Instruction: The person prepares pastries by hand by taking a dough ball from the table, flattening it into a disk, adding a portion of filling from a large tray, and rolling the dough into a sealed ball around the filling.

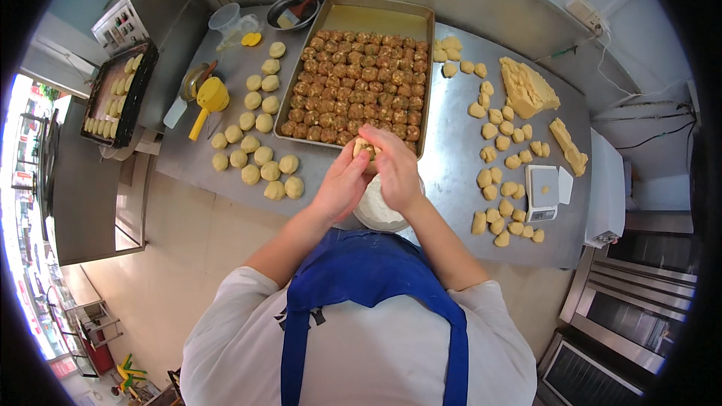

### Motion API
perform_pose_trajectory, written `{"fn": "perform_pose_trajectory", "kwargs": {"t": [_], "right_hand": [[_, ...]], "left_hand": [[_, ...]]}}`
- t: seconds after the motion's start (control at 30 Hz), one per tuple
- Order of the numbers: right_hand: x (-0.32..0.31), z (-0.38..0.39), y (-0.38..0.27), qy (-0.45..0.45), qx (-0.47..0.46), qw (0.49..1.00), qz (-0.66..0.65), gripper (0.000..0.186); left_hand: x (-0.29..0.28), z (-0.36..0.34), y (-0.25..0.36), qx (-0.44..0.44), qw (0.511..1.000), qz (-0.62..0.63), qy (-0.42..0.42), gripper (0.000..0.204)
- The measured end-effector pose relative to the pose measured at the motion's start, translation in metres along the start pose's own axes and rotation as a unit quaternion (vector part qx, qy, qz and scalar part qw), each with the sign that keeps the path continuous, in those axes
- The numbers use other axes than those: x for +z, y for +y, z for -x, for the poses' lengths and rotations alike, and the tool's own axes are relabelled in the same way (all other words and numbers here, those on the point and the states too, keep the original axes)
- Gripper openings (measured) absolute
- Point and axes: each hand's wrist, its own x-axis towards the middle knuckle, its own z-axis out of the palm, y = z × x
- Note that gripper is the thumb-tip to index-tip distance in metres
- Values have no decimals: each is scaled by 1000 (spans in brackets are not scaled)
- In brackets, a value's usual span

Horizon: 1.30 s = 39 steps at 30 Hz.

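Between my two hands is a filled dough ball [364, 148], pale dough around a brown filling that still shows on top. My left hand [342, 183] cups it from the left, and my right hand [396, 171] closes over it from the right. Right below them stands a bowl of white flour [378, 204]. Just beyond my hands, a large metal tray [431, 68] carries rows of brown filling balls [361, 83]. Smooth round dough balls [263, 156] lie on the table to the left. Rougher dough pieces [506, 128] are spread out to the right.
At the right are a big dough slab [526, 89], a dough strip [568, 147] and a white scale [542, 194]. Far left on the table are a yellow scoop [213, 95], a clear plastic tub [225, 19] and a bowl with a brush [289, 12]. A black baking tray [144, 90] stands beyond.
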Motion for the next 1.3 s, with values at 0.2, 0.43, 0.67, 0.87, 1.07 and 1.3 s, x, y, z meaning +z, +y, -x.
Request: {"fn": "perform_pose_trajectory", "kwargs": {"t": [0.2, 0.43, 0.67, 0.87, 1.07, 1.3], "right_hand": [[5, 4, 8, 30, -34, 997, 58, 32], [6, -2, -2, 60, -71, 995, 48, 30], [-3, 6, 9, -22, -59, 998, 5, 26], [4, 7, -7, -68, -94, 985, 124, 56], [23, 29, 14, -78, -177, 967, 166, 32], [22, 25, 15, -63, -81, 993, 55, 33]], "left_hand": [[12, 5, 4, -30, 999, 30, -7, 44], [12, 3, -2, -13, 998, 38, 44, 46], [-11, 5, -4, -31, 998, -14, -60, 58], [-6, 0, 26, -115, 959, 256, -34, 66], [-27, -3, -14, -101, 961, 217, 136, 41], [-52, -1, -14, -182, 932, 282, 135, 36]]}}
